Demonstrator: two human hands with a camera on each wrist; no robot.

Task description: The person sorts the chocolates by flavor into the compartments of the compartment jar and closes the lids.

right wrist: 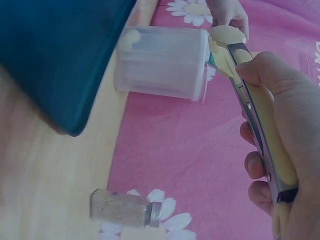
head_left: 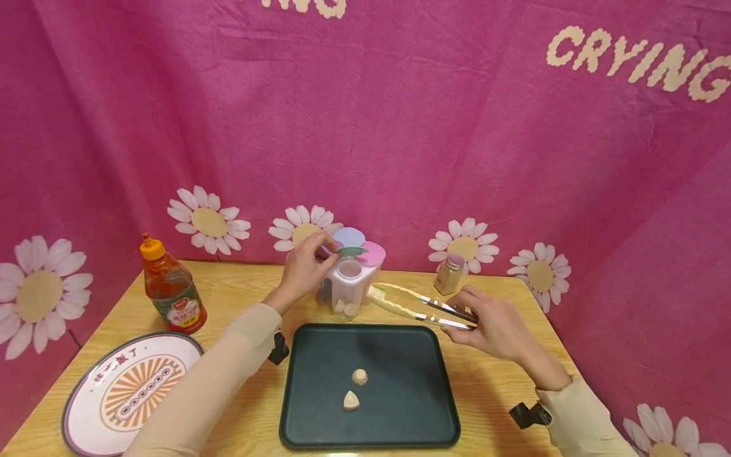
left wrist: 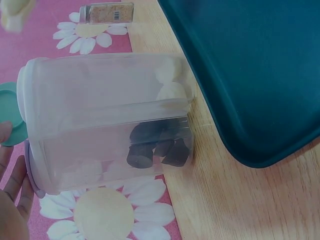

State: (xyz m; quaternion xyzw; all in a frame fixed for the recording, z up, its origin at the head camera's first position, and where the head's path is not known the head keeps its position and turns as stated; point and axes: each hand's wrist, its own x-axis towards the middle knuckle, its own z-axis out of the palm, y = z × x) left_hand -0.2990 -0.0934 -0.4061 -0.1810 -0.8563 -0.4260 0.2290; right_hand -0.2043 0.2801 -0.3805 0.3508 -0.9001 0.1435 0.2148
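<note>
My left hand pinches a raised green lid of a clear compartment container. Pale pieces lie in one compartment and dark pieces in another. My right hand grips metal tongs with cream-coloured tips, held to the right of the container in the head view. Whether the tips hold a piece is hard to tell. On the dark green tray in front sit a pale swirled piece and a pale triangular piece.
A small jar stands at the back right of the wooden table. At the left are a sauce bottle with a yellow cap and a patterned oval plate. A pink flowered cloth hangs behind.
</note>
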